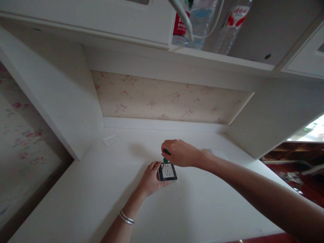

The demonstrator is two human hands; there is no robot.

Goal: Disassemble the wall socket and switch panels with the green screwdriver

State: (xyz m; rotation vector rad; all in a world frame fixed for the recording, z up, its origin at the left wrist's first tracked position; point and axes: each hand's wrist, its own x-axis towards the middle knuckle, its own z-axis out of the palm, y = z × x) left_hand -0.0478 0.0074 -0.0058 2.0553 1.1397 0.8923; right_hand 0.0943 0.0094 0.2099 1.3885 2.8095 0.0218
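Note:
A small wall socket module (167, 171), white-faced with a dark frame, lies on the white desk top (202, 209). My left hand (150, 180) grips its left side, fingers curled round the edge. My right hand (178, 153) is closed in a fist just above the socket, wrapped round a green-handled tool (165, 156), likely a screwdriver, that points down at the socket's top edge. Only a bit of the green handle shows. A silver bracelet (126, 217) sits on my left wrist.
A white plate (110, 140) lies at the desk's back left and another white piece (218, 153) behind my right wrist. White side panels and floral wallpaper (164, 101) enclose the nook. Bottles (199, 20) stand on the shelf above. A dark wood area shows at right.

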